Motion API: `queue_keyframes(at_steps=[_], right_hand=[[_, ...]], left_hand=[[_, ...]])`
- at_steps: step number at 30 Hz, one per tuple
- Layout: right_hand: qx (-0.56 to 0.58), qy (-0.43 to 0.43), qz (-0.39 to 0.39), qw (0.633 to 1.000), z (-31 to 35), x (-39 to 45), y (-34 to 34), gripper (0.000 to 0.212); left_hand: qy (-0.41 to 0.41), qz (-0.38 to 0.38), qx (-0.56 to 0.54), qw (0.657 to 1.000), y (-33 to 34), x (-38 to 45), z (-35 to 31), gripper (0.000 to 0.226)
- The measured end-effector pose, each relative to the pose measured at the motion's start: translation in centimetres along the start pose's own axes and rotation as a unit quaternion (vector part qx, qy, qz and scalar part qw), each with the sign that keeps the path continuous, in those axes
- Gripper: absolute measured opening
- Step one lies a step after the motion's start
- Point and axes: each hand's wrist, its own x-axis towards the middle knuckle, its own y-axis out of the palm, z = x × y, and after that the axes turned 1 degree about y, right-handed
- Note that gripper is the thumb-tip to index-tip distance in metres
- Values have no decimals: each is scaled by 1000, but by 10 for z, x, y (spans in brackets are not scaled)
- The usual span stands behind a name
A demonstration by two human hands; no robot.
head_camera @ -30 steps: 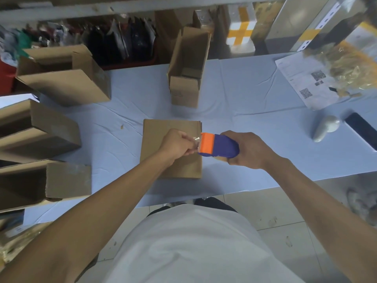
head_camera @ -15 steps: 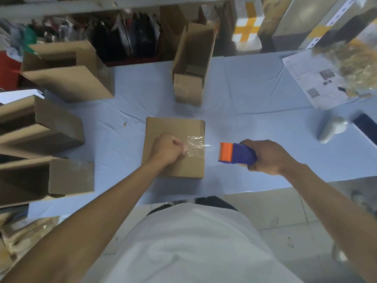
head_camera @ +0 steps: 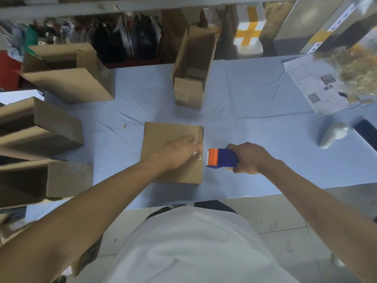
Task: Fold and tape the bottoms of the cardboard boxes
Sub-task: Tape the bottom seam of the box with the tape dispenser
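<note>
Head view looks down on one brown cardboard box [head_camera: 163, 139] lying flat-side up near the middle of the front edge of the desk [head_camera: 255, 119], which is covered in a pale blue cloth. A strip of clear tape [head_camera: 196, 155] crinkles at the box's right edge. The left hand [head_camera: 179, 154] rests on the box top, its fingers stretched out fairly straight and pressing on the tape by that edge. Just beside the box's right edge, the right hand [head_camera: 247, 158] grips one orange-and-blue tape dispenser [head_camera: 221, 159], fingers curled round its blue body with the orange end pointing at the box; whether the dispenser touches the box cannot be told.

Four more brown cardboard boxes sit on the desk. One tall, narrow open box [head_camera: 192, 72] stands at the back edge, behind the taped one. Three wider boxes lie along the left edge: one [head_camera: 69, 76] toward the back left corner, one [head_camera: 40, 127] midway and one [head_camera: 44, 180] nearest the front left corner.

Toward the right edge lie one printed white paper sheet [head_camera: 312, 86] with dark code squares, one clear plastic bag [head_camera: 355, 66] with yellowish contents partly over it, one pale grey rounded object [head_camera: 333, 134] and one dark flat rectangular object [head_camera: 367, 133] cut off by the frame.
</note>
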Motion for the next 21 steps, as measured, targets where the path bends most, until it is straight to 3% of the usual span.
queue_keyframes(at_steps=[1, 3, 5, 7, 9, 12, 14, 16, 19, 21], right_hand=[[5, 8, 16, 1000, 4, 3, -1, 47], [12, 46, 61, 997, 16, 8, -6, 41], [-33, 75, 101, 992, 30, 13, -8, 33], [-45, 97, 108, 988, 34, 16, -1, 34], [6, 123, 81, 989, 31, 18, 0, 42], [46, 170, -27, 984, 19, 12, -15, 58], [41, 189, -113, 975, 9, 14, -16, 56], [99, 155, -153, 971, 0, 23, -3, 46], [266, 76, -153, 949, 2, 30, 17, 36], [202, 72, -141, 967, 10, 31, 31, 44]], left_hand=[[-1, 25, -58, 998, 4, 0, 2, 18], [-26, 3, -155, 988, 8, -1, 2, 34], [-23, -26, -131, 991, 11, 0, 3, 41], [25, -45, -12, 999, 18, 3, 3, 38], [64, -40, 87, 993, 27, 8, 3, 30], [82, -40, 246, 965, 43, 16, 4, 30], [83, -70, 262, 959, 49, 16, 3, 28], [55, -113, 239, 963, 57, 9, 1, 30], [14, -192, 240, 951, 71, 1, -1, 24], [12, -205, 262, 943, 78, -2, 0, 19]])
